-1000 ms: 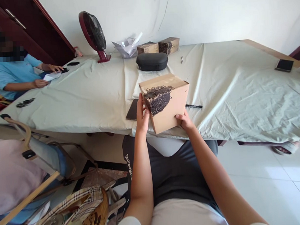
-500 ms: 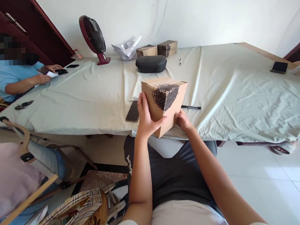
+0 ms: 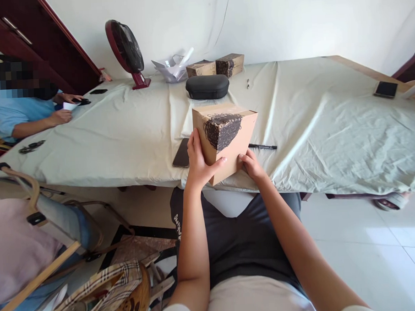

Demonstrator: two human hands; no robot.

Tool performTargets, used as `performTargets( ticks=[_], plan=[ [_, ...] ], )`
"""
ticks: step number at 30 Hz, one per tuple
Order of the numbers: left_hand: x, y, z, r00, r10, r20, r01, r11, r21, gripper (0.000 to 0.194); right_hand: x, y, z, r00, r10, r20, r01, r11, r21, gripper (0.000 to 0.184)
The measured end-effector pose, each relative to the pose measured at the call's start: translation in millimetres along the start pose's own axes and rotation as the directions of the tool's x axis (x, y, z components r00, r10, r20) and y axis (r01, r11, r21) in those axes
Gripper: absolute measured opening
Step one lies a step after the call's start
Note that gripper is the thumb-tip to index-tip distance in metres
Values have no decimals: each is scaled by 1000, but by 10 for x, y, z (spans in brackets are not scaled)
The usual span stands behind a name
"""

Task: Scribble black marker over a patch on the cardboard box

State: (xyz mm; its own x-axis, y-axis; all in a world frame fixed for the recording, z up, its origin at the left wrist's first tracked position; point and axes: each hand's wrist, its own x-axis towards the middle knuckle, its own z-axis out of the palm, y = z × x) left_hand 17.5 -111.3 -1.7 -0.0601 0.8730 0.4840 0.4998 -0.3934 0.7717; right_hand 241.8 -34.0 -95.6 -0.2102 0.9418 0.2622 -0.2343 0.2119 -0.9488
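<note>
Between my two hands is a brown cardboard box [image 3: 233,154], tilted, with black scribble covering one corner across three faces. My left hand [image 3: 199,160] grips its left side, thumb across the lower front edge and fingers up along the side face. At the lower right, my right hand [image 3: 252,165] holds the box with the thumb on the front face; its other fingers are mostly hidden behind. A black marker pen [image 3: 263,146] lies on the cloth just right of the box. Partly covered by my left hand is a dark phone [image 3: 180,154].
On the cloth-covered table [image 3: 134,145] stand a black zip case [image 3: 207,87], two scribbled cardboard boxes [image 3: 230,65], a clear plastic basket [image 3: 172,72] and a fan [image 3: 129,51]. A tablet [image 3: 385,89] lies far right. Another person [image 3: 16,109] sits at the left with hands on the table.
The box has turned slightly in my hands, so its right-hand face shows more. Both hands have stayed on it. The whole view has shifted a little.
</note>
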Motion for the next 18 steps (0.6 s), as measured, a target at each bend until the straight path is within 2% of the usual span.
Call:
performTargets(
  ticks=[18],
  plan=[
    [5, 32, 49, 998, -65, -6, 65, 998, -19, 127, 10, 4, 12, 999, -5, -35, 5, 1000, -1, 51]
  ],
)
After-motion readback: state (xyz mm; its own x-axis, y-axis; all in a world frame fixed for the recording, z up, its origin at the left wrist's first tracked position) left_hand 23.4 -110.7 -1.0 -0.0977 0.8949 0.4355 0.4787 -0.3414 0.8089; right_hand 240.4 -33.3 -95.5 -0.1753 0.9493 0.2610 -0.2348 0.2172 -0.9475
